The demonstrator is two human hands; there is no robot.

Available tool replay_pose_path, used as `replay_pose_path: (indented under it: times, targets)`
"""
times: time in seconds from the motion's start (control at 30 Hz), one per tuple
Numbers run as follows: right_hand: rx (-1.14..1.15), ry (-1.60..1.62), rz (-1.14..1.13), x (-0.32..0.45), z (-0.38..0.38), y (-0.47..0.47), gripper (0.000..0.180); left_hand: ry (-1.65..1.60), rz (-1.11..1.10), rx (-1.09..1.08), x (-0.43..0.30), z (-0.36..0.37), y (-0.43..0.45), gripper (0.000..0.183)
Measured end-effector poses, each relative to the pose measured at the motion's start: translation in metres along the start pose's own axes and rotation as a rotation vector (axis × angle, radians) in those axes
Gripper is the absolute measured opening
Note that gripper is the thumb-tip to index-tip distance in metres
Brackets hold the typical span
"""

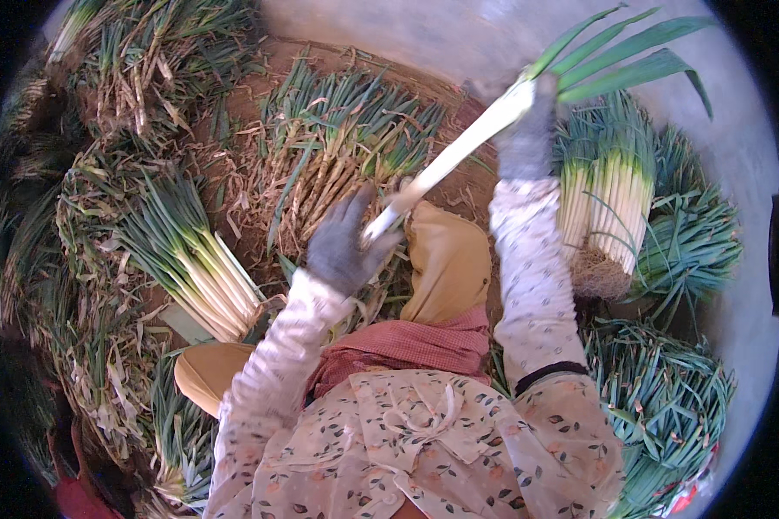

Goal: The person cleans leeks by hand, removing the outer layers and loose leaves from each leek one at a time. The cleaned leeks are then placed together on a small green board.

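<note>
My right hand [527, 139], in a grey glove, grips a large green onion [470, 139] just below its green leaves. The stalk slants down to the left, its white root end reaching my left hand [344, 241]. That hand, also gloved, has its thumb and fingers apart around the root end; blur hides whether they touch it. Beyond my left hand lies a heap of untrimmed green onions [337, 139] with brown, dry outer leaves. To its left rests a pile of cleaned green onions [204, 276] with pale stalks.
Tied bundles of green onions [617, 201] stand at the right, beside a grey wall [389, 26]. More leafy bundles [668, 389] lie nearer on that side. Stripped leaves [104, 370] litter the left, with further onion heaps [149, 65] behind. My bent knee [448, 259] is between my arms.
</note>
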State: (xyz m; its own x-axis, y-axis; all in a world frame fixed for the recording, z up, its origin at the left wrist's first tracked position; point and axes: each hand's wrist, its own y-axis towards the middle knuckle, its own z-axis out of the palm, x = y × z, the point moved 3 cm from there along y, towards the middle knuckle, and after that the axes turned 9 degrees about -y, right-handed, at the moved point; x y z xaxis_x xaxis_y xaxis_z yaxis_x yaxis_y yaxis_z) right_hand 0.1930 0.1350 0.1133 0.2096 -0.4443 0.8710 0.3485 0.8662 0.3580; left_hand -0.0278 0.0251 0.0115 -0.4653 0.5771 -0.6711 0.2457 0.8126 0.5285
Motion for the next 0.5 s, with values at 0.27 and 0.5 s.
replay_pose_path:
  times: [0.27,0.5]
  targets:
    - [0.219,0.436,0.039,-0.024,0.050,-0.078,0.074,-0.284,-0.068,-0.110,-0.019,0.020,0.030,0.042]
    - [0.414,0.504,0.061,-0.019,0.057,-0.093,0.077,-0.664,-0.405,-0.221,-0.011,0.009,0.008,0.035]
